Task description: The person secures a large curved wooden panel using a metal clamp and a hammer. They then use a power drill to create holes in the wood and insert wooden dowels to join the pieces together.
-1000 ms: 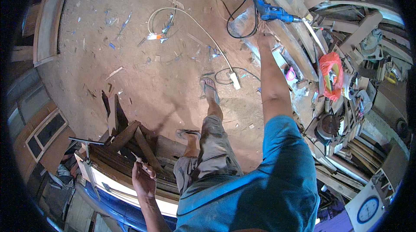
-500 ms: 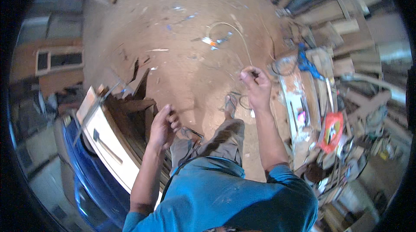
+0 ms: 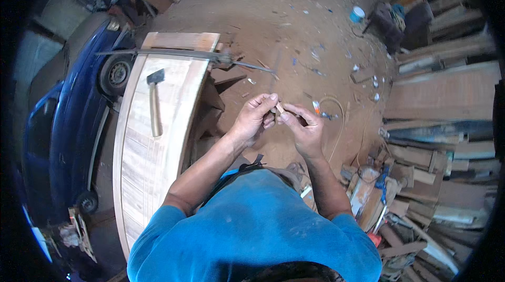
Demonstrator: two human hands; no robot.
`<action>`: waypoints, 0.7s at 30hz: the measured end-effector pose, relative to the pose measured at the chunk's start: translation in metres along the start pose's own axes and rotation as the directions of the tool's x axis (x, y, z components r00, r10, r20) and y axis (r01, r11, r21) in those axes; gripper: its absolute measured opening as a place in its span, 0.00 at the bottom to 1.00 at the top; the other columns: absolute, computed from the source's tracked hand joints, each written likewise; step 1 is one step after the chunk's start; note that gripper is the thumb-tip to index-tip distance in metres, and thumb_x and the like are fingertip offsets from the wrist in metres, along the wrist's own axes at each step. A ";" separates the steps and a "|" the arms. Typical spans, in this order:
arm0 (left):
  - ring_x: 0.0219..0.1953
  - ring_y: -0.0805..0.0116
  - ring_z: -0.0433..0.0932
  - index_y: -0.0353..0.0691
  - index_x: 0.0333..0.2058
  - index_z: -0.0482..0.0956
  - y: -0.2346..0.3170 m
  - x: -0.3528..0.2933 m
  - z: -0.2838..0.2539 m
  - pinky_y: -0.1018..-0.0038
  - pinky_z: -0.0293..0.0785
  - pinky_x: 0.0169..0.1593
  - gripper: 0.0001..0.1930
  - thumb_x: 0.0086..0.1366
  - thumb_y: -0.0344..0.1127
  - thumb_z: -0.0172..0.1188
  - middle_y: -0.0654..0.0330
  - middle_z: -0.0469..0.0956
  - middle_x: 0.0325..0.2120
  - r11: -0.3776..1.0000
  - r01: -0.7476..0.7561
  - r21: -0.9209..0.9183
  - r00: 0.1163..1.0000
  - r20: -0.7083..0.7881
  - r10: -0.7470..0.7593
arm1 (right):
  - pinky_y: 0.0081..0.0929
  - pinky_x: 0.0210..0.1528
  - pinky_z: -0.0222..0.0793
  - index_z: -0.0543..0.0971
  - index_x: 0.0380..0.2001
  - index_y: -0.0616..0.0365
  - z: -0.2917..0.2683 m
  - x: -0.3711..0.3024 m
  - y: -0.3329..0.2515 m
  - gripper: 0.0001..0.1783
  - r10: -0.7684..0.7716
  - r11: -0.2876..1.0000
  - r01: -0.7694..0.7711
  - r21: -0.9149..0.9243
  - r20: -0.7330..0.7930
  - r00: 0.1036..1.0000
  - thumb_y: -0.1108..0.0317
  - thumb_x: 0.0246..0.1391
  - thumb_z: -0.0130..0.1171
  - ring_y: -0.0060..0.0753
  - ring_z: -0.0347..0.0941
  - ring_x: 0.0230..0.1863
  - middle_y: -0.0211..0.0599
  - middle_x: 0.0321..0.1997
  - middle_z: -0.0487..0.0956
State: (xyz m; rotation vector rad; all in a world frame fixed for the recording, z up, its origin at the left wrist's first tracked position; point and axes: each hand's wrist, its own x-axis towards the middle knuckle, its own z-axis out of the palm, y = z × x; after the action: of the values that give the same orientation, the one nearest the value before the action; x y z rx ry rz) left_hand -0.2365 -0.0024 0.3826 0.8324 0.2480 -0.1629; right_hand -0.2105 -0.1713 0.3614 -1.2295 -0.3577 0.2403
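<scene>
My left hand (image 3: pixel 251 120) and my right hand (image 3: pixel 306 128) meet in front of my body. Between their thumbs and fingertips they pinch a small light-coloured piece of wood (image 3: pixel 280 108). To the left lies a pale wooden panel (image 3: pixel 139 161), like a door. A hammer (image 3: pixel 154 104) with a dark head and wooden handle rests on that panel. Across the panel's far end runs a long metal bar clamp (image 3: pixel 173 54).
A blue car (image 3: pixel 68 124) stands left of the panel. Boards (image 3: pixel 442 95) are stacked along the right side, with a blue power tool (image 3: pixel 382 181) among scraps nearer me. A thin hose (image 3: pixel 343 119) curves over the littered floor. Farther off stands a small bucket (image 3: pixel 357 14).
My hands have come together from wide apart, and the small wood piece now shows between them. My view has turned left, bringing the panel, hammer and car more fully into sight.
</scene>
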 end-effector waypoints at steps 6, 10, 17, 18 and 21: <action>0.23 0.82 0.71 0.41 0.41 0.79 0.101 -0.035 -0.131 0.84 0.66 0.26 0.12 0.77 0.45 0.58 0.65 0.80 0.27 0.965 -0.125 -0.229 0.988 -0.117 0.100 | 0.27 0.49 0.79 0.83 0.51 0.69 0.167 0.068 0.046 0.13 0.192 0.930 -0.227 0.289 0.142 0.971 0.72 0.68 0.61 0.26 0.82 0.45 0.39 0.45 0.86; 0.23 0.83 0.70 0.40 0.46 0.79 0.148 -0.052 -0.204 0.84 0.65 0.25 0.13 0.76 0.45 0.59 0.67 0.79 0.27 0.948 -0.213 -0.235 0.959 -0.234 0.158 | 0.26 0.48 0.78 0.82 0.51 0.69 0.252 0.102 0.068 0.14 0.157 0.985 -0.135 -0.108 0.229 0.961 0.70 0.70 0.59 0.26 0.82 0.46 0.40 0.45 0.86; 0.22 0.84 0.66 0.39 0.51 0.79 0.177 -0.112 -0.344 0.83 0.64 0.25 0.13 0.78 0.41 0.55 0.70 0.76 0.28 0.792 -0.416 -0.447 0.872 -0.444 0.207 | 0.25 0.43 0.78 0.82 0.50 0.68 0.366 0.132 0.190 0.14 0.391 0.908 -0.306 -0.286 0.318 0.864 0.67 0.69 0.60 0.27 0.81 0.40 0.41 0.42 0.84; 0.23 0.83 0.65 0.38 0.53 0.78 0.178 -0.124 -0.363 0.83 0.63 0.26 0.14 0.79 0.40 0.53 0.70 0.73 0.27 0.730 -0.461 -0.504 0.832 -0.531 0.160 | 0.26 0.41 0.78 0.82 0.50 0.69 0.388 0.137 0.221 0.15 0.501 0.860 -0.425 -0.283 0.307 0.809 0.66 0.69 0.61 0.27 0.81 0.39 0.41 0.41 0.84; 0.24 0.80 0.66 0.38 0.45 0.78 0.184 -0.159 -0.402 0.79 0.64 0.28 0.13 0.78 0.42 0.55 0.68 0.73 0.30 0.599 -0.616 -0.511 0.764 -0.575 0.295 | 0.28 0.37 0.77 0.81 0.50 0.71 0.453 0.140 0.312 0.24 0.745 0.641 -0.591 -0.490 0.210 0.634 0.58 0.64 0.67 0.31 0.80 0.36 0.46 0.41 0.84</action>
State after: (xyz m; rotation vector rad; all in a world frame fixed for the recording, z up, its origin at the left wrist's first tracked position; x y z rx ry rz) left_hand -0.4062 0.4269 0.2977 0.1444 0.4660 0.6203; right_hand -0.2553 0.3755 0.2166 -1.6752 -0.2686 1.1580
